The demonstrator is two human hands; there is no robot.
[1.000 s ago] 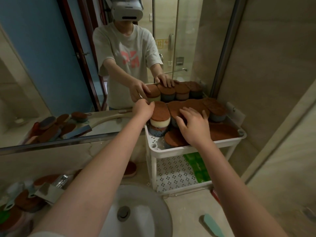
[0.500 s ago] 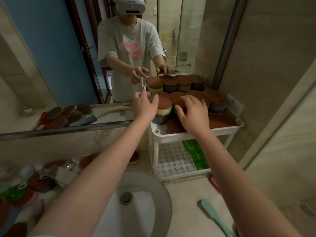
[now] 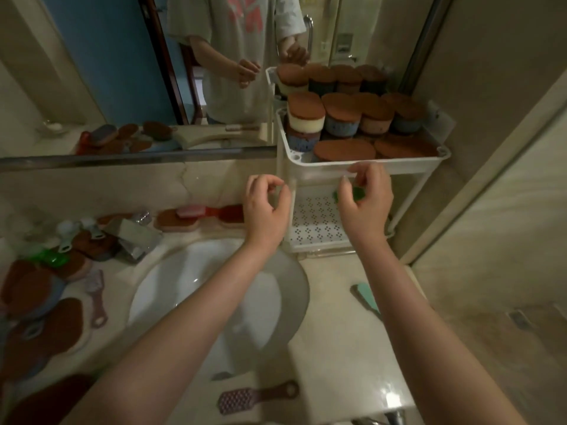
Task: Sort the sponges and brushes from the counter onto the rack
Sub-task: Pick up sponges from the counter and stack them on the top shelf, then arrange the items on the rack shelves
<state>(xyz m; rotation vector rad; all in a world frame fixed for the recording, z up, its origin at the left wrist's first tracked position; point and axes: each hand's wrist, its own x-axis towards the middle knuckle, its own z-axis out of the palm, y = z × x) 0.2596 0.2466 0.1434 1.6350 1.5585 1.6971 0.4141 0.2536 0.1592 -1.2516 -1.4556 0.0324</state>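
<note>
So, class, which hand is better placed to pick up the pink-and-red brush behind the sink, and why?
Probably left: the left hand is empty and just beside the pink-and-red brush; the right hand is across at the rack.

glossy white plastic rack (image 3: 368, 162), matt brown rough-topped sponges (image 3: 343, 150), shiny white sink (image 3: 171, 280).

Rack (image 3: 362, 163) is standing at upper right, stacked sponges (image 3: 343, 118) sitting on its top tier. Sink (image 3: 190, 280) is sitting lower centre; loose sponges (image 3: 40, 329) and brushes (image 3: 96, 302) are lying on the counter (image 3: 337, 348) far left, paddle brush (image 3: 245, 400) bottom centre.
</note>
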